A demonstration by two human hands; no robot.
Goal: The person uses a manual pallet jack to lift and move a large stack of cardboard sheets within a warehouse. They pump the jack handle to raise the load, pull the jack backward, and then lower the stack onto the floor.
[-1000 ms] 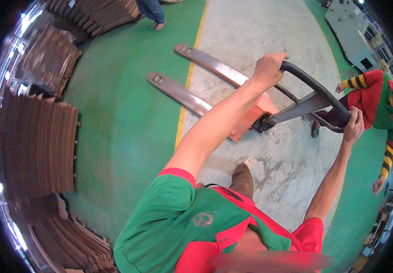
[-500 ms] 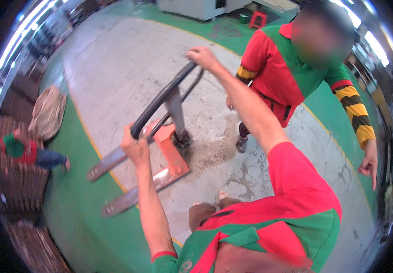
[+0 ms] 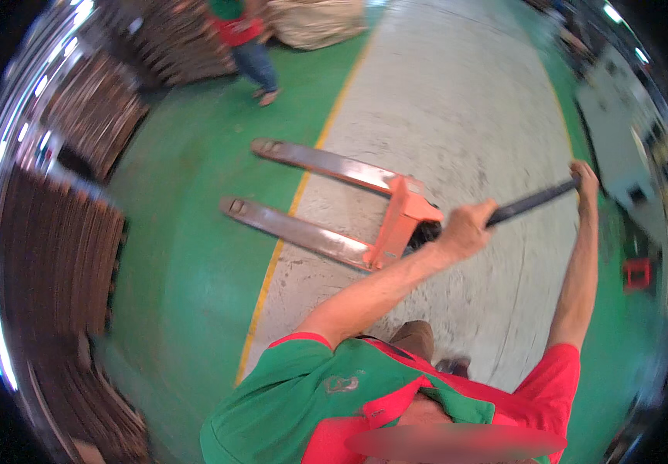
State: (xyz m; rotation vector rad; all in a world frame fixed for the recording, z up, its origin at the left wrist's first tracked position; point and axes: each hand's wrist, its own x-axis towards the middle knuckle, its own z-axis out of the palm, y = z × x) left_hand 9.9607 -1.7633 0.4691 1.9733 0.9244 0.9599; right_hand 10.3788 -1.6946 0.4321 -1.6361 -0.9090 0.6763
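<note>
Just to the right of the orange pallet jack (image 3: pixel 397 224), both your hands are on its black handle bar (image 3: pixel 531 204). Your left grip (image 3: pixel 469 230) is closed round the bar's end nearer the jack, and your right grip (image 3: pixel 584 178) is curled round the end farther from it; you cannot tell how its fingertips sit, as they are small and blurred. The jack's body stands on the grey floor (image 3: pixel 457 77), and its two steel forks (image 3: pixel 299 232) reach left from it, over the yellow line (image 3: pixel 268 290), with their tips above the green floor (image 3: pixel 179 232). Well to the left of the jack you have tall stacks of brown sheets (image 3: pixel 55 247). Beyond its fork tips is a person (image 3: pixel 252 58) in blue trousers, next to a pale bundle (image 3: pixel 314 22). Well to the jack's right are a pale machine (image 3: pixel 624 127) and a small red stool (image 3: pixel 638 274).
</note>
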